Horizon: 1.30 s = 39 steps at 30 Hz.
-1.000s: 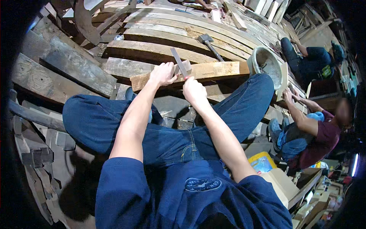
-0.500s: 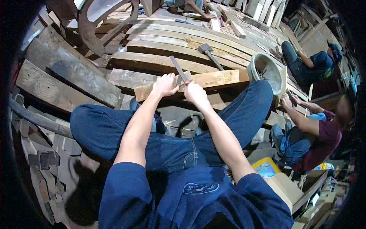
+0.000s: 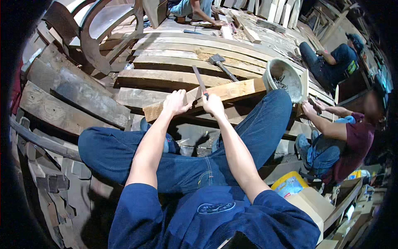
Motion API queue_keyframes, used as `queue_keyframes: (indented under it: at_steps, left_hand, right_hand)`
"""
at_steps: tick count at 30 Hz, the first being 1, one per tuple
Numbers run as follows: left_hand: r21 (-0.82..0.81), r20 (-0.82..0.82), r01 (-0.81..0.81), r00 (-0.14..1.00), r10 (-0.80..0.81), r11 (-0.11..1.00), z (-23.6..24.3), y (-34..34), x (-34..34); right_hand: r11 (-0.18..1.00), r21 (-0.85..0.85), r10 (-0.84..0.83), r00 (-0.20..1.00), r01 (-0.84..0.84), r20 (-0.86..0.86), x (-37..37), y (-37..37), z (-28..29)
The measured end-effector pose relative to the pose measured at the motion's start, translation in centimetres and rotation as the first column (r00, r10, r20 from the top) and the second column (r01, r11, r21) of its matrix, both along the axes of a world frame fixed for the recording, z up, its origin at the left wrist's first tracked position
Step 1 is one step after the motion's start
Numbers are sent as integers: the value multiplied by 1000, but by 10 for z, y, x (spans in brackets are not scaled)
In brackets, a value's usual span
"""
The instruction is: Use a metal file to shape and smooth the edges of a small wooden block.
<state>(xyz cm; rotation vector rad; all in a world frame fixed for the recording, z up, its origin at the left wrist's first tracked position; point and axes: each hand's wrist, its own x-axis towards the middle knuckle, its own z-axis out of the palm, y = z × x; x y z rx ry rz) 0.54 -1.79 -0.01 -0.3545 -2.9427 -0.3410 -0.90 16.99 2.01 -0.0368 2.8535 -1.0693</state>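
Observation:
My right hand [image 3: 213, 105] is closed around the reddish handle of a flat metal file [image 3: 200, 79], whose blade points up and away from me. Under it, a thick squared wooden beam [image 3: 234, 90] lies crosswise in front of my knees. My left hand [image 3: 176, 103] is closed over a small wooden piece [image 3: 191, 95] on top of the beam, near its left end. The file's blade is beside this piece; whether they touch, I cannot tell. My left fingers hide part of the piece.
A grey bucket [image 3: 300, 85] with nails stands at the beam's right end. Beyond the beam, a mallet [image 3: 216, 59] lies on wooden slats [image 3: 166, 62]. A curved wooden frame [image 3: 89, 37] stands at far left. Co-workers sit at right and at the back.
The file has tilted steeper, and my right hand is slightly farther right of my left. My left hand stays on the wooden piece. The whole view has shifted a little.

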Motion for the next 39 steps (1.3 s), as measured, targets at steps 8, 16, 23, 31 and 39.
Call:
queue_keyframes:
  at_steps: [8,16,23,31,39]
  left_hand:
    - [-53,-36,11,999,-13,999,-2,2,8]
    - [-45,-32,2,999,-4,999,-2,2,4]
    - [-39,50,-9,999,11,999,13,18,0]
    - [-31,-91,36,995,-39,999,-4,6,3]
    - [-61,-103,24,994,-31,998,-6,5,2]
  right_hand:
    - [994,39,105,988,-101,-111,6,-5,-14]
    - [992,87,89,996,-92,32,8,-9,-4]
    - [995,35,90,996,-90,-25,10,1,1]
    - [998,32,48,996,-50,74,20,-6,5]
    - [997,27,72,997,-73,17,28,-6,19]
